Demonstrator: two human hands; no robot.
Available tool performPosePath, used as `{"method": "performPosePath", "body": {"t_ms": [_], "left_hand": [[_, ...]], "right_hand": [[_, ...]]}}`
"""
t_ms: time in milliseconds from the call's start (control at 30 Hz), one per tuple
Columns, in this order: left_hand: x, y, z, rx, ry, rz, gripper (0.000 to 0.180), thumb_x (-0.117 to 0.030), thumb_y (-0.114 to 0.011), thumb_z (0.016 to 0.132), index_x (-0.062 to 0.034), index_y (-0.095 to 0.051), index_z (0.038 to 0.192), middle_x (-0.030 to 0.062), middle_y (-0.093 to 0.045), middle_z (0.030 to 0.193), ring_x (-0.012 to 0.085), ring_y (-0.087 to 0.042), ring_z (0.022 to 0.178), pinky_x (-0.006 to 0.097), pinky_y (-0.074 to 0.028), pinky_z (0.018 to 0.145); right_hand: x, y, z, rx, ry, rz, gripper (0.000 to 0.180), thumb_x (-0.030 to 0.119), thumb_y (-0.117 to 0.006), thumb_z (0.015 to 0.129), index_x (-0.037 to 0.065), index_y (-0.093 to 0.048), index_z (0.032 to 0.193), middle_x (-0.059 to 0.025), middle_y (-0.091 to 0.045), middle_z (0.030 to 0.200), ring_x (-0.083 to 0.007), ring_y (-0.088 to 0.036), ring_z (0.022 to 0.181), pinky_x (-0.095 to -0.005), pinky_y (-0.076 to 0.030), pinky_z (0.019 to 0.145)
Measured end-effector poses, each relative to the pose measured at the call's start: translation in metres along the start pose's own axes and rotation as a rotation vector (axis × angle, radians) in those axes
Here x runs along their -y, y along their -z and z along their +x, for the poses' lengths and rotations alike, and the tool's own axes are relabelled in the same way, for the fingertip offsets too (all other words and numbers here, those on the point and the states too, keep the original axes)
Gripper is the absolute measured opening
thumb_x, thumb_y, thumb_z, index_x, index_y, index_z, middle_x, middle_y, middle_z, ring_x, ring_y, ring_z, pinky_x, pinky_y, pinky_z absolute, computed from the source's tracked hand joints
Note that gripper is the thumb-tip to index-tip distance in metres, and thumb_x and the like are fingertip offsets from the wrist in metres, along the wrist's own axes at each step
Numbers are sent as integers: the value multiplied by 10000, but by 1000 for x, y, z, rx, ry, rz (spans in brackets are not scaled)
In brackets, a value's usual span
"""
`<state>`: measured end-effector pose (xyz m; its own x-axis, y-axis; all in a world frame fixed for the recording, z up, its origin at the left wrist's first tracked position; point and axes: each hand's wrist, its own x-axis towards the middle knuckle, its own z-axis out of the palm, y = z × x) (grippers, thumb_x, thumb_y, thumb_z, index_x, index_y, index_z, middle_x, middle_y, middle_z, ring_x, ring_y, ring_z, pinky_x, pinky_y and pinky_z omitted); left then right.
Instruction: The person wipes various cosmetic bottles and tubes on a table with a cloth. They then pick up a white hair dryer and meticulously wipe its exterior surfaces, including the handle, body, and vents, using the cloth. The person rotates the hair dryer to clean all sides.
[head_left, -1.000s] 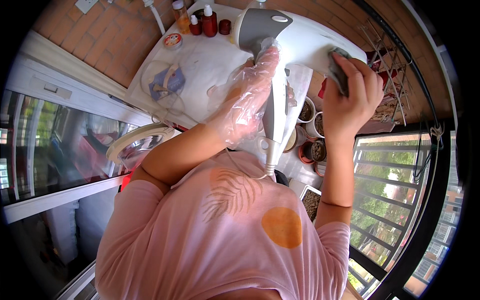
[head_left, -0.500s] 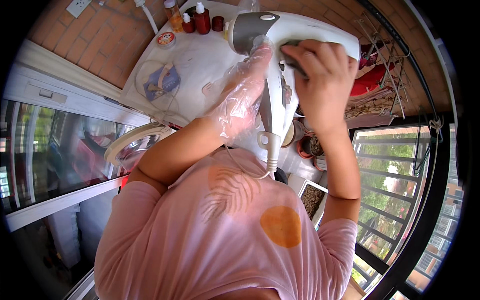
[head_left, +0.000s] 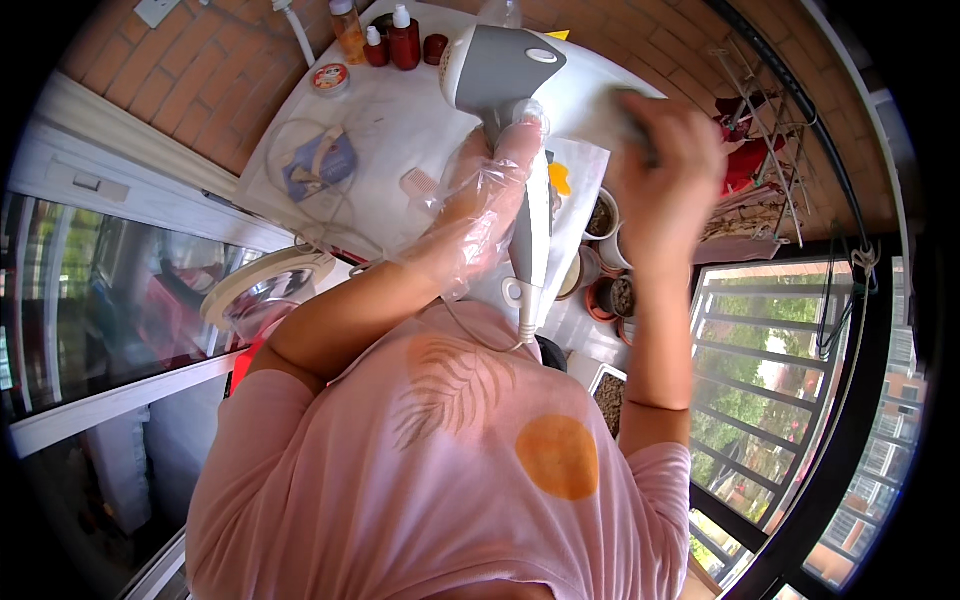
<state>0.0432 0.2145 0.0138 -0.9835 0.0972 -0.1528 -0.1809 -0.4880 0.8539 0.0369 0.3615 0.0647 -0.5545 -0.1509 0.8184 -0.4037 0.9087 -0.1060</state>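
A grey and white hair dryer [head_left: 497, 72] is held over the table, its nozzle end to the left and its handle pointing down toward my shirt. My left hand [head_left: 485, 195], in a clear plastic glove, is wrapped round the upper handle below the grey body. My bare right hand [head_left: 675, 175] is closed and smeared by motion, just right of the dryer's white body. Between its fingers is a dark grey pad-like piece [head_left: 637, 125], too blurred to name exactly. The dryer's cord hangs from the handle's lower end across my shirt.
The white-covered table [head_left: 400, 130] holds red pump bottles [head_left: 404, 42], a small round tin [head_left: 331, 78], a blue card [head_left: 320, 165] and a pink comb [head_left: 418, 183]. Plant pots [head_left: 600, 215] stand to its right. A round, open appliance door [head_left: 265, 290] is at lower left.
My right hand has moved right, away from the dryer's handle, with the dark piece. The dryer has turned in my left hand, showing more of its grey side and shifting slightly left.
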Motion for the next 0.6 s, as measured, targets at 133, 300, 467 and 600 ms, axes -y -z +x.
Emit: {"method": "performPosePath", "body": {"t_ms": [133, 300, 467, 600], "left_hand": [[-7, 3, -1, 48, 129, -19, 431, -402, -552, 895, -40, -467, 1113, 25, -512, 897, 105, -524, 771, 276, -475, 655], [-13, 22, 1, 26, -1, -53, 423, -388, -547, 900, -38, -431, 1108, 68, -530, 824, 157, -570, 662, 289, -491, 616], [-17, 25, 1, 66, 110, -94, 485, -436, -538, 893, -39, -448, 1159, 97, -568, 912, 185, -572, 871, 356, -504, 746], [-10, 39, -5, 256, 310, -295, 418, -300, -549, 901, -21, -439, 1192, 131, -553, 1012, 216, -551, 982, 425, -474, 879]], "right_hand": [[13, -10, -6, 17, 36, 122, 314, -45, -605, 596, 132, -662, 849, -29, -598, 797, -237, -554, 796, -342, -408, 687], [-31, 8, -19, -179, -363, 332, 173, -19, -649, 745, 27, -649, 911, -71, -620, 859, -166, -591, 785, -271, -466, 687], [13, 6, -40, -105, -694, 803, 162, 85, -637, 848, 10, -608, 988, -12, -597, 895, -62, -525, 799, -196, -430, 711], [15, -2, -45, -75, -800, 903, 191, 124, -633, 863, 11, -602, 1013, -4, -594, 901, -55, -511, 793, -183, -419, 705]]}}
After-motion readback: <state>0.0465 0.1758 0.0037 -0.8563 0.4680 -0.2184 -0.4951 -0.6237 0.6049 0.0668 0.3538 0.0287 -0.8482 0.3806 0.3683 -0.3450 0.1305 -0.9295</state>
